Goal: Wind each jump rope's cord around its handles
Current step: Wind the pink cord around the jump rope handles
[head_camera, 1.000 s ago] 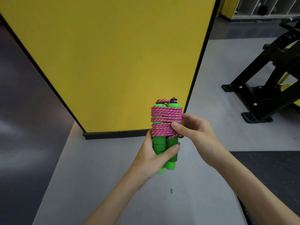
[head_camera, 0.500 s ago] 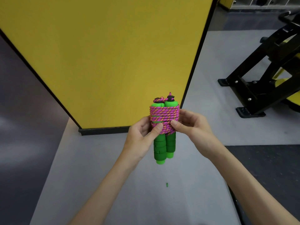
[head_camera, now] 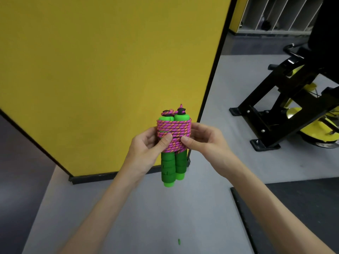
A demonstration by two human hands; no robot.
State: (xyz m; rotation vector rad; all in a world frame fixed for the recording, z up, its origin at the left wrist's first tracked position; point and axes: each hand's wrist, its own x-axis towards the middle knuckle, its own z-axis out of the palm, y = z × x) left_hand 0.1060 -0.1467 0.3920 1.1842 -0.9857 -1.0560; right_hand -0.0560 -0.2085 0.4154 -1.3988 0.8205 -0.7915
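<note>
One jump rope is upright in front of me, its two green foam handles (head_camera: 173, 165) side by side. The pink and orange braided cord (head_camera: 173, 130) is wound in many turns around their upper half. My left hand (head_camera: 146, 149) grips the bundle from the left, thumb pressed on the lower coils. My right hand (head_camera: 203, 140) grips it from the right, thumb on the coils beside the left thumb. The cord's ends poke out at the black handle caps (head_camera: 180, 111) on top.
A tall yellow panel (head_camera: 110, 70) with a black base stands just behind the rope. A black and yellow exercise machine (head_camera: 286, 107) sits on the grey floor at right. A dark mat (head_camera: 293, 208) edges the lower right. A small green scrap (head_camera: 179, 241) lies on the floor.
My left hand slid up from the bare lower handles onto the wound cord. The bundle is held a little higher and both thumbs now meet on the coils.
</note>
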